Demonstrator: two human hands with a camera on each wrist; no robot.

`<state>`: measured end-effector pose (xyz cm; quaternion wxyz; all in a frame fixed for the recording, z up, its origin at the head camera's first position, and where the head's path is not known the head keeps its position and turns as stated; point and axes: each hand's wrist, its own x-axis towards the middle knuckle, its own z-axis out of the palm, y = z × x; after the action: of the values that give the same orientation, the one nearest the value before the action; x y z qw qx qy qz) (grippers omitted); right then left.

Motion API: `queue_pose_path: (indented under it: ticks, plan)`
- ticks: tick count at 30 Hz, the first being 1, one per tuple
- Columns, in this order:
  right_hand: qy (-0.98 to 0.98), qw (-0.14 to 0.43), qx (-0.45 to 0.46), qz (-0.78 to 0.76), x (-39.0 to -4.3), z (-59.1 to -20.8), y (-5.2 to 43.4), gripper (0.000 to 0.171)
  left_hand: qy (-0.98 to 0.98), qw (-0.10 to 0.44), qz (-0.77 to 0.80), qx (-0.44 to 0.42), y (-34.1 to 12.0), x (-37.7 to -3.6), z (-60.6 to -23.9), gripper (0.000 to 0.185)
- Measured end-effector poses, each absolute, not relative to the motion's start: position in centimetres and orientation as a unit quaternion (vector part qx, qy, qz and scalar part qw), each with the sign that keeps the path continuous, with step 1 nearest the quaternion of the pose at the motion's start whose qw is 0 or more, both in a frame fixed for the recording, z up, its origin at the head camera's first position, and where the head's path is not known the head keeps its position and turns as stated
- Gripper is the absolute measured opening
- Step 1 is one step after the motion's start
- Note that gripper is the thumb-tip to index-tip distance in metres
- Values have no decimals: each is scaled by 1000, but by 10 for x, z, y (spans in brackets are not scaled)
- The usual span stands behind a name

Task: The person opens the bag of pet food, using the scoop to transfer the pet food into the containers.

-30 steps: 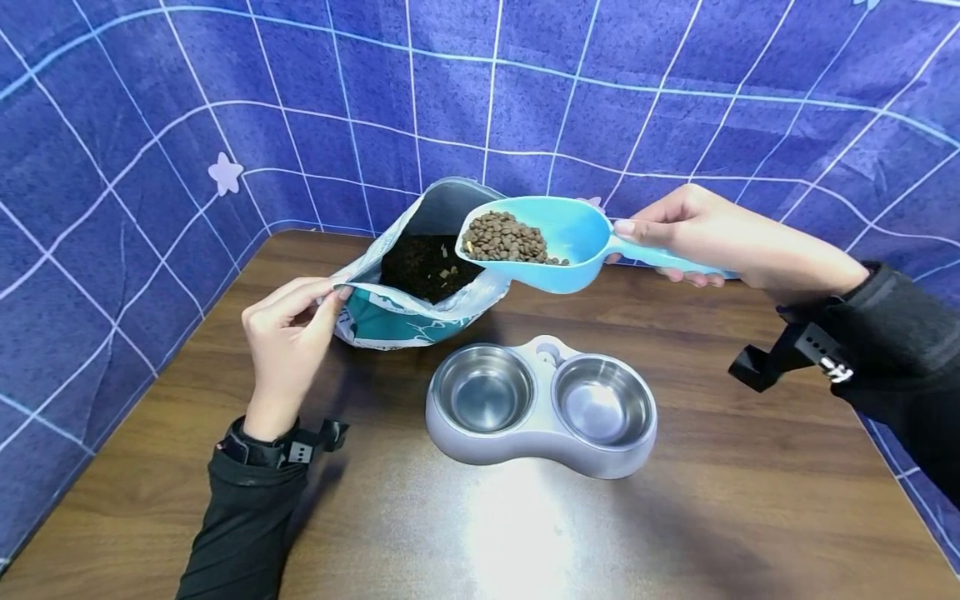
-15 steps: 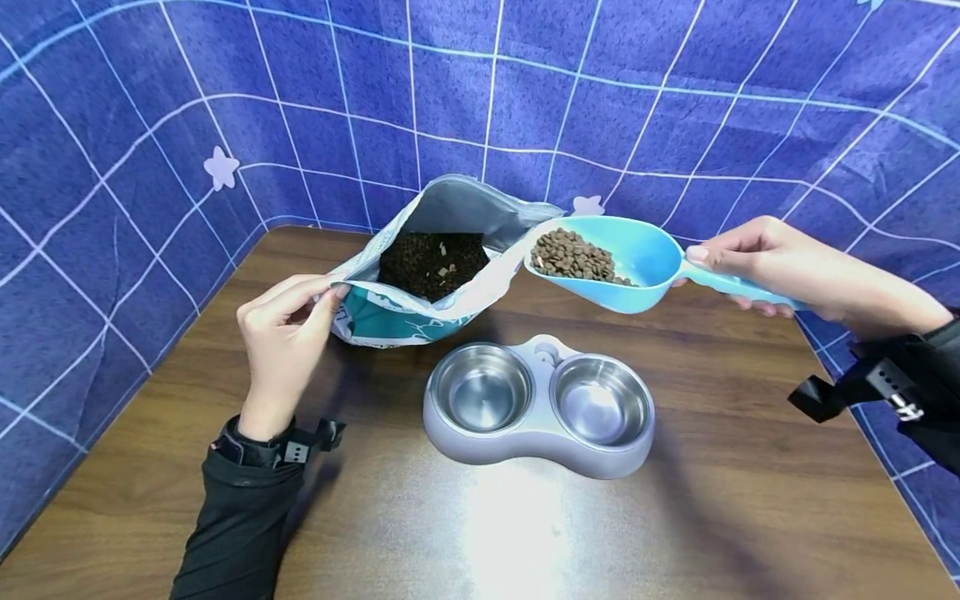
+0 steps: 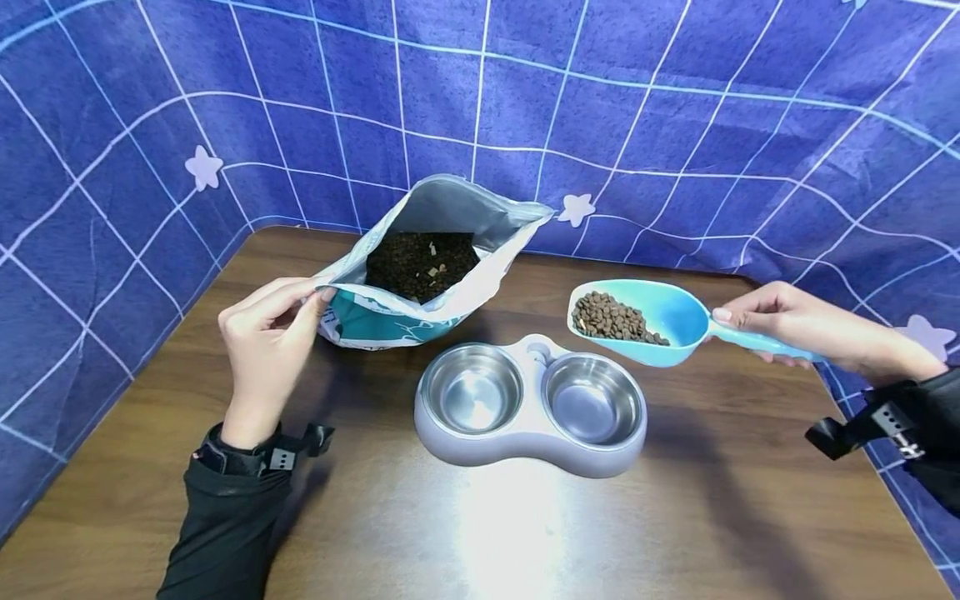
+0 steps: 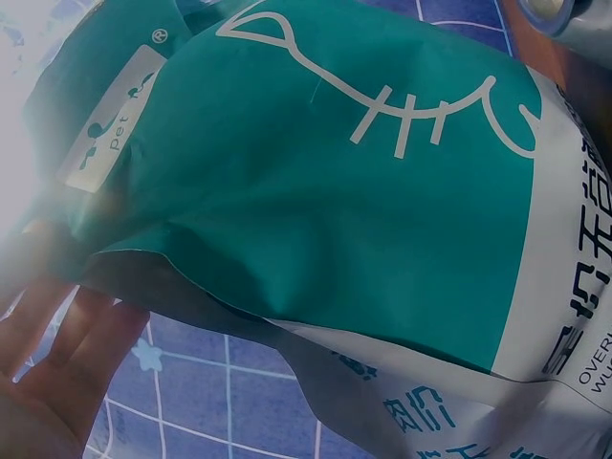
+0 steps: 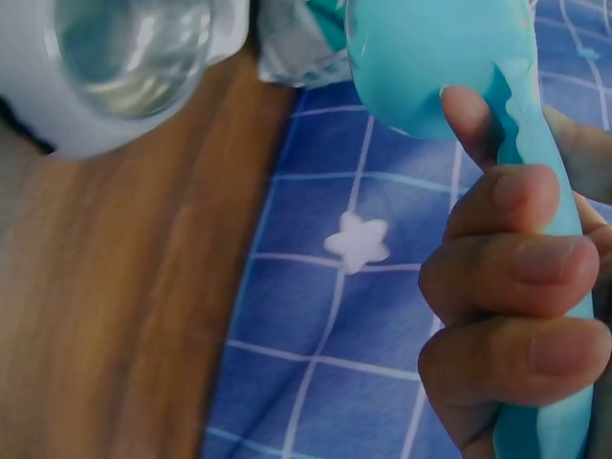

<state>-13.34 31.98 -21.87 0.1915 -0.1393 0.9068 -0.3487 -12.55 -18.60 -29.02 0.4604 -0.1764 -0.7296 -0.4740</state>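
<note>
With thumb and fingers my left hand (image 3: 266, 333) pinches the near left rim of a teal and white pet food bag (image 3: 382, 318). The bag's mouth gapes, and dark kibble (image 3: 412, 262) with a few pale bits shows inside. On the right, my right hand (image 3: 798, 325) grips the handle of a light blue scoop (image 3: 660, 308). Brown kibble (image 3: 611, 318) lies toward the scoop's front lip. In the right wrist view several fingers (image 5: 512, 268) curl round the handle. The scoop is right of the bag, behind and to the right of the double bowl.
A pale grey double pet bowl stand (image 3: 517, 450) with two steel bowls, the left bowl (image 3: 476, 396) and right bowl (image 3: 592, 404), sits mid-table with bare metal showing. Blue gridded cloth (image 3: 450, 92) with star shapes rises behind the wooden table (image 3: 360, 517).
The right hand has carried the loaded scoop away from over the bag's mouth, to the right and lower. The left hand keeps its pinch on the bag's rim.
</note>
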Motion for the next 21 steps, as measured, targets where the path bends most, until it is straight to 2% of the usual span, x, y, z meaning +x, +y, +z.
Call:
queue_pose_path:
  ticks: [10,21]
  plan:
    - [889,255,-163,-345,-129,-245,335,28,-728,456,-483,-167,-186,-128,-294,9]
    - [893,281,-150,-319,-135,-262,333,27,-729,453,-488,-162,-185,-128,-294,9]
